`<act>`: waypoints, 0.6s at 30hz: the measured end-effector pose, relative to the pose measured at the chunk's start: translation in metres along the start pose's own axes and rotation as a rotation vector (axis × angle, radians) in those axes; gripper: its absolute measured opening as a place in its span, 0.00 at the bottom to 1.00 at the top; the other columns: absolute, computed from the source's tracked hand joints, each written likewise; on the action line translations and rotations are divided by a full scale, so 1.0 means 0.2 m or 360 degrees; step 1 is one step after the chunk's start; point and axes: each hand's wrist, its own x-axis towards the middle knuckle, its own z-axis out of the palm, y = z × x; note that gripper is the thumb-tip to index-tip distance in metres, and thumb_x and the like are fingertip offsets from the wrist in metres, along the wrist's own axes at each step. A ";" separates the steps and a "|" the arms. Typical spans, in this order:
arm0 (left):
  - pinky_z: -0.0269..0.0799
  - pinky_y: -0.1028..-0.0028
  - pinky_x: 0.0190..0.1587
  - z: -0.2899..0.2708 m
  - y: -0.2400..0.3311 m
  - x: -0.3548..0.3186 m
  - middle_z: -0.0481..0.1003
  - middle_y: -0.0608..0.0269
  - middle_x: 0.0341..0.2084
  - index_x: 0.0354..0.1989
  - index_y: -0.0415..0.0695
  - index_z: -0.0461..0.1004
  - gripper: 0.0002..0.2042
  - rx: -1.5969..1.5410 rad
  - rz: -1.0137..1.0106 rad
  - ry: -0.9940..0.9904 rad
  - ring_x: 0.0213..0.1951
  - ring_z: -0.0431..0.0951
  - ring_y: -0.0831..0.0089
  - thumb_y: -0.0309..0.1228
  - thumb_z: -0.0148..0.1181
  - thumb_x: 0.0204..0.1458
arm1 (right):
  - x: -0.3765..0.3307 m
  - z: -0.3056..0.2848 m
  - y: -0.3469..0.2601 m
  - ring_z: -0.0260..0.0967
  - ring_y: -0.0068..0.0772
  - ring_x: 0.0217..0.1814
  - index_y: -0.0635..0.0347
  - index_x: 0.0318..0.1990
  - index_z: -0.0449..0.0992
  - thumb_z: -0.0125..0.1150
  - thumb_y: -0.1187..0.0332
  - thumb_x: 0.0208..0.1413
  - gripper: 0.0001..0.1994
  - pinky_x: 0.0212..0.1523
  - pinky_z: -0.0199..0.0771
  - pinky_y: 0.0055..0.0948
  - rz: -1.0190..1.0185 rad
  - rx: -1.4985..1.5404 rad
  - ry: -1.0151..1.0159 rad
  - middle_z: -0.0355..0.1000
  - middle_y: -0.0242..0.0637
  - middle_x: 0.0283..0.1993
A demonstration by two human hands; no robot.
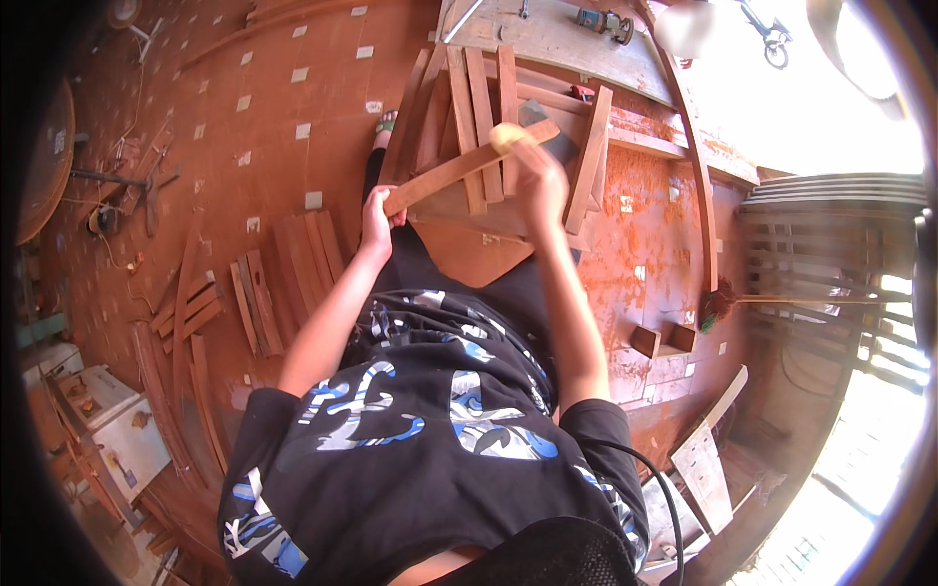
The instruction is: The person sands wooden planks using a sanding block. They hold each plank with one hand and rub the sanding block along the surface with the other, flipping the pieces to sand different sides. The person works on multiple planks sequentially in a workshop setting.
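Red-brown floor point(264, 117): upper left of frame.
Loose strips point(464, 127): upper centre.
Wooden strip point(449, 177): upper centre, slanting over them.
My left hand point(379, 220): grips its lower-left end.
My right hand point(540, 186): blurred; I cannot tell its grip.
Yellowish piece point(507, 138): by my right fingers.

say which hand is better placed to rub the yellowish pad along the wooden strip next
Probably the right hand: blurred, it seems to hold the yellowish pad on the wooden strip, toward its far end. The left hand grips the near end.
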 end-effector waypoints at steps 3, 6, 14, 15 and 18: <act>0.68 0.73 0.30 0.01 -0.01 0.01 0.73 0.63 0.26 0.49 0.43 0.72 0.19 -0.0072 0.0007 -0.0018 0.24 0.72 0.75 0.46 0.41 0.70 | -0.25 0.26 -0.16 0.69 0.48 0.69 0.51 0.51 0.83 0.59 0.75 0.49 0.20 0.61 0.75 0.44 -0.0301 -0.0093 -0.0116 0.76 0.40 0.60; 0.67 0.73 0.30 -0.03 -0.02 0.03 0.73 0.64 0.25 0.50 0.43 0.72 0.22 -0.0104 -0.0106 -0.0022 0.23 0.71 0.77 0.49 0.38 0.71 | -0.21 0.24 -0.27 0.69 0.40 0.70 0.44 0.51 0.84 0.59 0.71 0.51 0.19 0.63 0.71 0.42 -0.0454 -0.0112 -0.0483 0.76 0.33 0.62; 0.63 0.77 0.23 0.04 0.04 -0.01 0.72 0.67 0.19 0.43 0.43 0.73 0.22 0.0196 0.0037 0.0065 0.19 0.68 0.79 0.51 0.42 0.71 | -0.12 0.17 -0.02 0.67 0.50 0.69 0.49 0.51 0.83 0.61 0.74 0.51 0.19 0.59 0.69 0.48 -0.0006 -0.0481 0.0012 0.74 0.36 0.63; 0.63 0.77 0.23 0.05 0.04 -0.02 0.71 0.67 0.17 0.41 0.44 0.72 0.22 0.0300 0.0088 0.0046 0.18 0.68 0.79 0.51 0.42 0.71 | -0.13 0.20 -0.08 0.66 0.52 0.70 0.50 0.51 0.82 0.61 0.74 0.50 0.19 0.59 0.69 0.48 -0.0102 -0.0501 -0.0044 0.73 0.38 0.64; 0.63 0.78 0.21 0.10 0.07 -0.04 0.70 0.67 0.16 0.35 0.44 0.71 0.23 0.0558 0.0049 0.0153 0.16 0.68 0.80 0.54 0.46 0.69 | -0.22 0.26 -0.29 0.65 0.52 0.70 0.52 0.52 0.82 0.62 0.74 0.47 0.21 0.64 0.68 0.49 -0.0325 -0.0270 -0.0298 0.72 0.40 0.65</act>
